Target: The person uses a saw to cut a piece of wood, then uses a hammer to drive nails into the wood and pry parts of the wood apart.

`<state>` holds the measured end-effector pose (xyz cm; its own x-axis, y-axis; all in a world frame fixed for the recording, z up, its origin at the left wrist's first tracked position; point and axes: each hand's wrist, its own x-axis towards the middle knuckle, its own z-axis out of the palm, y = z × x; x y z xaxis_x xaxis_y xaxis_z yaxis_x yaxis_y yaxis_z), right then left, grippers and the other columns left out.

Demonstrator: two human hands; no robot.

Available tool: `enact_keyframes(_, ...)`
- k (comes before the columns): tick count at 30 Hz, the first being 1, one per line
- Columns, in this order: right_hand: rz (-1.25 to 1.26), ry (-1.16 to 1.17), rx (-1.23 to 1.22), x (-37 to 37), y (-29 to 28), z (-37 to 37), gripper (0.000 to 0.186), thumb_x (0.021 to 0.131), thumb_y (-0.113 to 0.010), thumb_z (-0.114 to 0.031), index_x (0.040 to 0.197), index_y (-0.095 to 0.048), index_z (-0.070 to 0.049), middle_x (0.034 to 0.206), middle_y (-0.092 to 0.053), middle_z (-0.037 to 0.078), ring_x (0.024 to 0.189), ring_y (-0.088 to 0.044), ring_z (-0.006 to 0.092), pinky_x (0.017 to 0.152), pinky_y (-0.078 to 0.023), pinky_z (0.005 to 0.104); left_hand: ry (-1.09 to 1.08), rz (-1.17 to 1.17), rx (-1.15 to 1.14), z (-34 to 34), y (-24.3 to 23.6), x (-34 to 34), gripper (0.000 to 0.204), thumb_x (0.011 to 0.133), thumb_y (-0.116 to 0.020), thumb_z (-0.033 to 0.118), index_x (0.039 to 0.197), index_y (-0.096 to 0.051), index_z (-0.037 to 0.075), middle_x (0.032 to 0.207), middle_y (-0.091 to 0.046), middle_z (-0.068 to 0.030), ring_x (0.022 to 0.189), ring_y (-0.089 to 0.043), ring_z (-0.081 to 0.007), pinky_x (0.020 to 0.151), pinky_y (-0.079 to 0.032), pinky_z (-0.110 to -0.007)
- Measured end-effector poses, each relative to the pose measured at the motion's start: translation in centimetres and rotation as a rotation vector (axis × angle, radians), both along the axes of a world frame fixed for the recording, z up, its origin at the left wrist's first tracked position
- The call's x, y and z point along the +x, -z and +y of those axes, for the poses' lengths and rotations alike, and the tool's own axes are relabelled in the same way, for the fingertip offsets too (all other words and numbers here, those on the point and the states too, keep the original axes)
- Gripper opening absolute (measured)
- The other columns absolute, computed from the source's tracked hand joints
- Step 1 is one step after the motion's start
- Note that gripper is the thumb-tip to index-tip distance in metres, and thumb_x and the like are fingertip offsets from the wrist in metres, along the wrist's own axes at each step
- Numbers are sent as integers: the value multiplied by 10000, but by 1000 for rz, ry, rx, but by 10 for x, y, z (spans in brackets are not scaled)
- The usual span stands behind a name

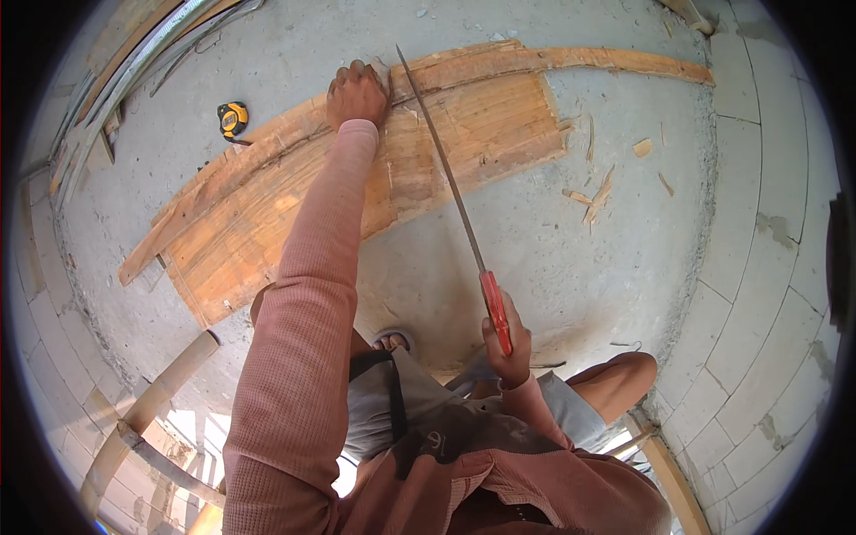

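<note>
A person in a pink waffle-knit sleeve braces a long wooden strip point(624, 61) along the far side of a wide board point(499, 116), the left hand point(358, 98) curled tightly over it. The right hand point(518, 346), on the near side of the board, grips the red handle of a handsaw point(456, 192), blade slanting across the board (contact cannot be told). A yellow-and-black tape measure point(233, 119) lies beyond the board's left half; splinters point(601, 195) litter its right.

From head height, the fisheye view looked steeply down, near to the left sleeve point(303, 330), facing the concrete floor point(526, 232)
</note>
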<state>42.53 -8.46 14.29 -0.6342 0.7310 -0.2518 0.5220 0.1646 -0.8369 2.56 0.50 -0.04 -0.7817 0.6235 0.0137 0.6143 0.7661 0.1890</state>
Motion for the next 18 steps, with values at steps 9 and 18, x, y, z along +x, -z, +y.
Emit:
enact_keyframes(9, 311, 31, 80, -172, 68, 110, 574, 921, -634, -51, 1475, -485, -38, 1154, -702, 237, 934, -746, 318, 785, -566, 346, -3, -42, 28, 20, -6, 0, 296, 980, -554, 316, 985, -721, 72, 1132, -665, -76, 1114, -624, -274, 977, -512, -407)
enact_keyframes(18, 45, 7, -80, -20, 5, 16, 562, 941, -585, -33, 1485, -455, 19, 1335, -648, 229, 1170, -688, 289, 974, -519, 355, 57, 38, 12, -1, 7, -3, 269, 971, -554, 285, 970, -737, 89, 1130, -666, -67, 1115, -624, -272, 984, -509, -409)
